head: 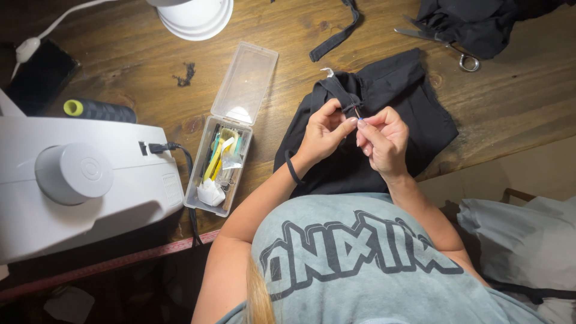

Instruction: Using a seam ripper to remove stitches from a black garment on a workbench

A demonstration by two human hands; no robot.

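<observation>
- Black garment [384, 114] lies folded on the wooden table [516, 108], right in front of the person; its top strap/loop part is lifted slightly up to the fingers, the rest flat on the wood, lower edge reaching the table's near edge.
- Left hand [323, 133]: thumb + index pressed together, pinching the strap edge of the fabric w/ the other fingers curled under. Dark band round the wrist.
- Right hand [384, 139]: fingertips pinched shut on a thin needle-like pin [357, 112] (too small to tell exactly what), which stands just above the knuckles at the fabric's strap.
- Both hands touch at the fingertips, meeting over the garment's upper middle; palms face each other, wrists bent inward, forearms coming up from the bottom of view in a V.
- Clear plastic box [219, 171] w/ lid [245, 81] flipped open sits left of the garment, near but not touching; holds yellow, green + white sewing bits.
- White sewing machine [84, 180] farther left, black power cord [183, 159] plugged into its side; a dark thread spool [99, 110] w/ yellow-green core behind it.
- Loose black strap [337, 36] lies beyond the garment, apart from it.
- Scissors [441, 42] at far right, blades partly under another black cloth heap [480, 24].
- White lamp base [195, 17] at the table's far edge; small dark thread clump [186, 75] on bare wood below it.
- Red measuring tape [114, 263] runs along the table's near edge by the machine.
</observation>
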